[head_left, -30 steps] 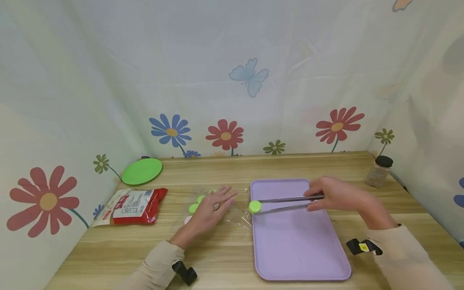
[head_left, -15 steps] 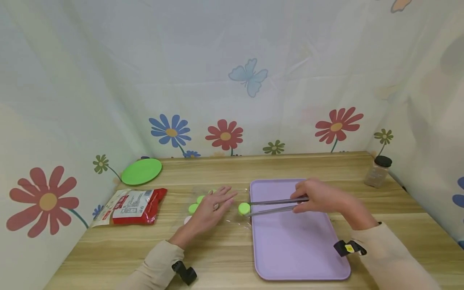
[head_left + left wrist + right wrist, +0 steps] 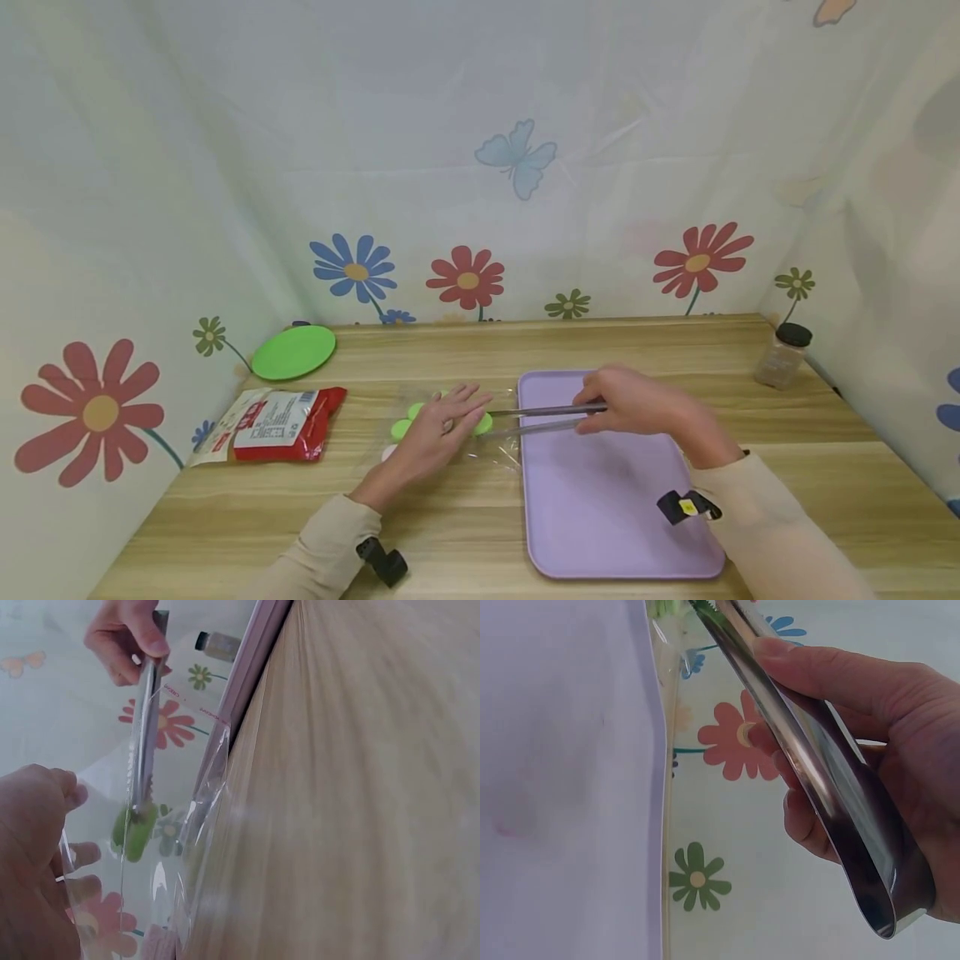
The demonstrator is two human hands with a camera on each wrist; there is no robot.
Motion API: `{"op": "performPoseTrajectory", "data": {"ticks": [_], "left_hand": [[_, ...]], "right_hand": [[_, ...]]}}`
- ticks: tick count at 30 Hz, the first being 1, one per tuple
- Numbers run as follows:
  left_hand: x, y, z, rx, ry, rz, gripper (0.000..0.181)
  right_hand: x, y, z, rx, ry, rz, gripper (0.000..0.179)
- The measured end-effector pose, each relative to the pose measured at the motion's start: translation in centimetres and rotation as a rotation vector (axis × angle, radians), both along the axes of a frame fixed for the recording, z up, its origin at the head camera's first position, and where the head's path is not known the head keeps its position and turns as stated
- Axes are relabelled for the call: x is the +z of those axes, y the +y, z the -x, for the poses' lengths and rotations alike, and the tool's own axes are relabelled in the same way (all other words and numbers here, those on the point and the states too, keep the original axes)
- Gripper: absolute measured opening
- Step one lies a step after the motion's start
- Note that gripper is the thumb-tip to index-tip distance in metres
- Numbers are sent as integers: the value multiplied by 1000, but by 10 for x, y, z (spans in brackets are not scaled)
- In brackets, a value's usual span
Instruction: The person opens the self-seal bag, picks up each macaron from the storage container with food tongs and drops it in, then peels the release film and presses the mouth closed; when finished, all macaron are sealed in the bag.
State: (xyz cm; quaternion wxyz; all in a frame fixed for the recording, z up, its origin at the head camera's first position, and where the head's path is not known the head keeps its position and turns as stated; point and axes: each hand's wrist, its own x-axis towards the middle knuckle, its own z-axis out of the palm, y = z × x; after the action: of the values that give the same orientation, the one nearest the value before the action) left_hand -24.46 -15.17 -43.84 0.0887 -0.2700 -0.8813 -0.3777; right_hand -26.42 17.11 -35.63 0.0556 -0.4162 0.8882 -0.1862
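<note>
My right hand (image 3: 637,402) grips metal tongs (image 3: 547,411) over the purple tray (image 3: 618,500). Between the tong tips is a round green piece like a macaron (image 3: 139,834), partly behind my left fingers in the head view. My left hand (image 3: 438,425) holds the upper film of a clear plastic bag (image 3: 495,454), its fingertips (image 3: 86,886) curled at the film in the left wrist view. Several green pieces (image 3: 401,430) and a whitish piece (image 3: 387,452) lie at the bag's left part, half hidden by that hand. In the right wrist view, the tongs' bent end lies by the palm.
Left of the bag lies a red and white food packet (image 3: 277,425), with a green plate (image 3: 294,352) behind it. A black-lidded jar (image 3: 782,357) stands at the far right of the wooden table (image 3: 450,533). A flowered curtain (image 3: 390,167) surrounds the table.
My right hand has moved left with the tongs, carrying the green macaron-like piece from the tray's left edge over to my left fingers. The left hand has stayed put on the bag.
</note>
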Motion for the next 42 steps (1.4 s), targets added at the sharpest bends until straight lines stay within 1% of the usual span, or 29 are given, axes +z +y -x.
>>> {"op": "performPoseTrajectory", "data": {"ticks": [4,8,12,16,23,28,32,37,42], "left_hand": [[1,0,0,-2,11,-3,43],[1,0,0,-6,21,-6,42],[2,0,-1,-5,9,0,41],[2,1,-1,-5,-1,-3,42],[2,0,-1,-1,-10,15,42],[2,1,-1,-3,11,8,41],[3,1,-1,-10,15,1,40],[3,0,0,-14,13,9,40],[2,0,1,-13,12,15,40]], "right_hand": [[2,-12,-1,4,19,-14,20],[3,-24,-2,24,30,-21,16],[2,-34,-2,45,22,-7,14],[-1,-42,-1,53,22,-2,17],[-7,-55,3,95,34,-5,10],[-10,-62,4,102,31,-13,11],[-12,-67,4,122,56,-11,12],[-16,-72,4,152,101,-18,18],[-20,-76,5,159,113,-21,22]]}}
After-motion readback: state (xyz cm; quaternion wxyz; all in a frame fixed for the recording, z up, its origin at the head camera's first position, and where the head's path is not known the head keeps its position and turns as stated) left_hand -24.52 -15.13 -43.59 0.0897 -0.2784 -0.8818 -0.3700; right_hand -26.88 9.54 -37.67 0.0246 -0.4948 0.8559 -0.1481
